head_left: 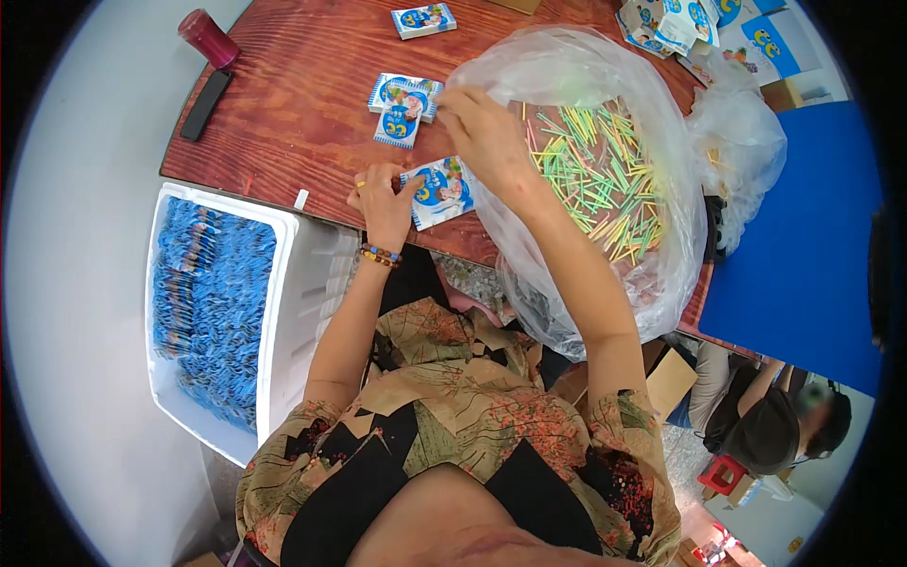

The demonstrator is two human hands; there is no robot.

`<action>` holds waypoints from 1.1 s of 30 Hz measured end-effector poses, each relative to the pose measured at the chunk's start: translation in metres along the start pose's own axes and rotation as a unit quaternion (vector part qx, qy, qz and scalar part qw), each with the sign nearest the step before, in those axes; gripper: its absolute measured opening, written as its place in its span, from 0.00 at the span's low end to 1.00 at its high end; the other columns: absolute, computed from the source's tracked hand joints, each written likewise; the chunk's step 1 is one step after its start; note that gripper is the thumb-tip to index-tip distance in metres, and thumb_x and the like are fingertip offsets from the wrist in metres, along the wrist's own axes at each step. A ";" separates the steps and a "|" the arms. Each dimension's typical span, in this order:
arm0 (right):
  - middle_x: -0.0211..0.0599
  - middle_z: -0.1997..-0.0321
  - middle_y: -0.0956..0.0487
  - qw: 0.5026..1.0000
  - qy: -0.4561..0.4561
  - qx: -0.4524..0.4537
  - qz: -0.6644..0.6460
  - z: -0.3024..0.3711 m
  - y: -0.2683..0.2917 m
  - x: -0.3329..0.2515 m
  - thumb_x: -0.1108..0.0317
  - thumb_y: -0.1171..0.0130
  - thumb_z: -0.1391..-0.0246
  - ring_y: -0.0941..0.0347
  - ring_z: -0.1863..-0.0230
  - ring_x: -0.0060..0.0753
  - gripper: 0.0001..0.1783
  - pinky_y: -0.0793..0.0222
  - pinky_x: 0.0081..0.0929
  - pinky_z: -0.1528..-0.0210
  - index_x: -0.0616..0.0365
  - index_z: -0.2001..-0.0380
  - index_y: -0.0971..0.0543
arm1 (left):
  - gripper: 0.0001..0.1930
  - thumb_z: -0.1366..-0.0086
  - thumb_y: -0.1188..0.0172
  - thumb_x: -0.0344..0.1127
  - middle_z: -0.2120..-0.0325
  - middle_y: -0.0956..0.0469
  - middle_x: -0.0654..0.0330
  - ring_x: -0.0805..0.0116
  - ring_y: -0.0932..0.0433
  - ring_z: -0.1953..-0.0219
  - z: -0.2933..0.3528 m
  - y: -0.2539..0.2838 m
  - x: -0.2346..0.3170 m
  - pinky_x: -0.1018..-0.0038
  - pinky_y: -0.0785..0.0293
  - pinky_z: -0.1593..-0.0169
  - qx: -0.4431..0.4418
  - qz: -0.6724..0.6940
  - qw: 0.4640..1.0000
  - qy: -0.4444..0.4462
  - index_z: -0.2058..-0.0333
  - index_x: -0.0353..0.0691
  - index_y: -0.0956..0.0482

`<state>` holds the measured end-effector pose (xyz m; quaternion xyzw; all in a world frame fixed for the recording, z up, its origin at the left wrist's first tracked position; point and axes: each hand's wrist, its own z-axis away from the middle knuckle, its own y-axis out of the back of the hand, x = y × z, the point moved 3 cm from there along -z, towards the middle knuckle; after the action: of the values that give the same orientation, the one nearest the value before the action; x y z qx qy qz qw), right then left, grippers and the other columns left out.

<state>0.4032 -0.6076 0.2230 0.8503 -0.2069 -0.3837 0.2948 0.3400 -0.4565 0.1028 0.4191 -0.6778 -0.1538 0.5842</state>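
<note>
Near the table's front edge, my left hand (383, 200) has its thumb on the left side of a larger blue and white packet (442, 194), its fingers bent beside it. My right hand (487, 137) is above and to the right, fingers bent together at the right end of a few small blue and white packets (401, 121). Whether its fingertips hold one of these is hidden. A large clear plastic bag (576, 57) lies open beside my right forearm, holding many thin green, yellow and orange sticks (600, 170).
A white foam box (283, 312) full of blue packets (213, 302) stands left of the table. On the table (283, 104) are a red-capped jar (209, 39), a black bar-shaped object (205, 106) and another packet (423, 21). A blue panel (803, 246) and a person (770, 420) are at right.
</note>
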 end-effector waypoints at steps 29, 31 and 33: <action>0.18 0.80 0.27 0.856 -0.318 0.011 -0.408 0.121 0.054 0.025 0.71 0.37 0.50 0.40 0.79 0.07 0.04 0.45 0.12 0.78 0.59 0.73 0.21 | 0.06 0.38 0.41 0.27 0.69 0.20 0.63 0.80 0.23 0.69 0.026 0.008 0.093 0.81 0.26 0.64 -0.191 0.555 0.797 0.145 0.63 0.32 0.21; 0.18 0.80 0.28 0.855 -0.335 0.014 -0.395 0.125 0.059 0.026 0.73 0.38 0.50 0.40 0.78 0.08 0.04 0.45 0.13 0.77 0.61 0.74 0.21 | 0.06 0.37 0.43 0.27 0.68 0.20 0.61 0.78 0.22 0.68 0.030 0.005 0.095 0.80 0.25 0.63 -0.200 0.570 0.781 0.160 0.63 0.32 0.21; 0.19 0.80 0.27 0.855 -0.325 0.033 -0.403 0.126 0.065 0.023 0.69 0.37 0.49 0.40 0.81 0.07 0.04 0.46 0.12 0.80 0.57 0.72 0.18 | 0.05 0.36 0.44 0.27 0.67 0.19 0.61 0.77 0.21 0.67 0.032 0.002 0.099 0.79 0.25 0.61 -0.203 0.595 0.760 0.167 0.63 0.34 0.21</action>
<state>0.3118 -0.7124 0.1866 0.6955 0.0573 -0.7162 0.0021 0.3126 -0.5378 0.1611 -0.1779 -0.6355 0.1624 0.7335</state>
